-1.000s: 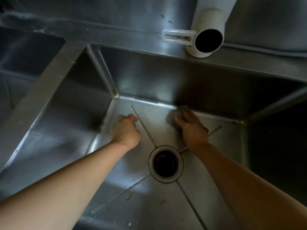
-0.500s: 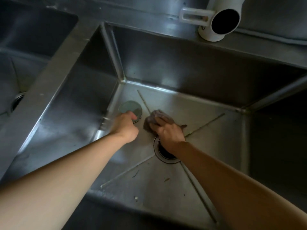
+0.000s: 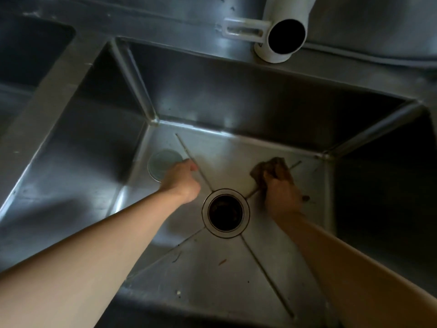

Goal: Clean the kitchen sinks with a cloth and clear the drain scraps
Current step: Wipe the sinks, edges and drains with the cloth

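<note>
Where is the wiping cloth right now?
In the head view, the cloth is under the right hand on the sink floor, right of the drain.

Jutting over the far rim, a white pipe with dark open mouth, its slotted white bracket lying flat just to its left.

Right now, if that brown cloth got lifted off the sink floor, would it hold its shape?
Probably not. The cloth is bunched and creased under the right hand, so it likely droops. It looks damp, so it may cling to the sink.
</note>
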### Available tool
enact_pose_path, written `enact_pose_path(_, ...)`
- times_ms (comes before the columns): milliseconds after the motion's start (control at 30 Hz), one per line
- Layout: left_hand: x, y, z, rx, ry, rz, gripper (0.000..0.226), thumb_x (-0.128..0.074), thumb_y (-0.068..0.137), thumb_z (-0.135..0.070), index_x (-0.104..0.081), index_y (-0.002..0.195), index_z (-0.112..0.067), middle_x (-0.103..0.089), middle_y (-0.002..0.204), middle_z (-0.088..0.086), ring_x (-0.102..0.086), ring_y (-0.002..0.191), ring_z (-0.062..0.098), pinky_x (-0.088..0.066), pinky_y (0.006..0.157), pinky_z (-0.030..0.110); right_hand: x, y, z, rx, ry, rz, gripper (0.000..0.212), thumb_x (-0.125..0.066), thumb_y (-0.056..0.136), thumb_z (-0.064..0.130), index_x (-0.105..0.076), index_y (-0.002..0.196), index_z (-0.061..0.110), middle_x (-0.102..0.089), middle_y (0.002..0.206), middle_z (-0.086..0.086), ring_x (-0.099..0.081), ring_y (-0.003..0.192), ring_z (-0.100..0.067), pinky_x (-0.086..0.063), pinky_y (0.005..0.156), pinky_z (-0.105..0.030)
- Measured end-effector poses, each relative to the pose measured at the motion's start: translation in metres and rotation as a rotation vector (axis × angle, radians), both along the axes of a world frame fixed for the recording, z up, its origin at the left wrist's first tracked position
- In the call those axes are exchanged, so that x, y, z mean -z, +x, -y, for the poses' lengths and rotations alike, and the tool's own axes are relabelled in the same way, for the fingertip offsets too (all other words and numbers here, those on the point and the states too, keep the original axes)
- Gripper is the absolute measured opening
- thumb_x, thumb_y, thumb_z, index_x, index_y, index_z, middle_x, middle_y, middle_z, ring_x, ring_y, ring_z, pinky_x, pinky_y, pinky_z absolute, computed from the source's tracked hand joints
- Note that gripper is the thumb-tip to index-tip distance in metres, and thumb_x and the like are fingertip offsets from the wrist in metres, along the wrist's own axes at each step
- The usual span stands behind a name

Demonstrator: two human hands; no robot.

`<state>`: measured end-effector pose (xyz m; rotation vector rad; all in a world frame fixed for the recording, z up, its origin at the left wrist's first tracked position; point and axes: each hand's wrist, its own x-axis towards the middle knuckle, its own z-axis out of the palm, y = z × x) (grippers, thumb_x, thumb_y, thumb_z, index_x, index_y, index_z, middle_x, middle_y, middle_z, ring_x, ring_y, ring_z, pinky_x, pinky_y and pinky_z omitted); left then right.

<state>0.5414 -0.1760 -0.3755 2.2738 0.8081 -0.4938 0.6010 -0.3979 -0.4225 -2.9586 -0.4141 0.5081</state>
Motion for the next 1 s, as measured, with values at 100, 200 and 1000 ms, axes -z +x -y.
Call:
enact_pose_path(100, -0.002, 0.013, 0.002, 0.012, 0.022, 0.021, 0.039, -0.056, 0.086, -0.001, -0.053, 0.123, -0.015, -0.053, 0.129, 0.006, -0.053, 0.115, 0.023, -0.040, 0.081, 0.022, 0.001, -0.017, -0.045, -0.190, 0.117, 0.025, 0.048, -0.043, 0.094, 0.014, -0.041, 0.141, 0.020, -0.027, 0.153, -0.011, -0.019, 0.143, -0.029, -0.034, 0.109, -0.040)
enact_pose_path(200, -0.003, 0.025, 0.004, 0.031, 0.044, 0.041, 0.042, -0.057, 0.084, -0.002, -0.054, 0.124, -0.014, -0.054, 0.129, 0.007, -0.052, 0.119, 0.024, -0.040, 0.094, 0.025, -0.005, -0.017, -0.075, -0.404, 0.183, 0.021, 0.049, -0.052, 0.092, 0.014, -0.043, 0.140, 0.020, -0.015, 0.158, -0.006, -0.009, 0.146, -0.030, -0.040, 0.106, -0.042)
enact_pose_path(1000, -0.005, 0.077, 0.077, 0.159, -0.026, 0.018, 0.045, -0.053, 0.086, 0.003, -0.053, 0.127, -0.016, -0.052, 0.133, 0.007, -0.049, 0.123, 0.024, -0.038, 0.095, 0.025, -0.012, 0.062, 0.072, 0.143, -0.217, 0.007, 0.048, -0.027, 0.101, 0.009, -0.021, 0.148, 0.009, -0.017, 0.155, -0.016, -0.024, 0.140, -0.035, -0.040, 0.100, -0.044)
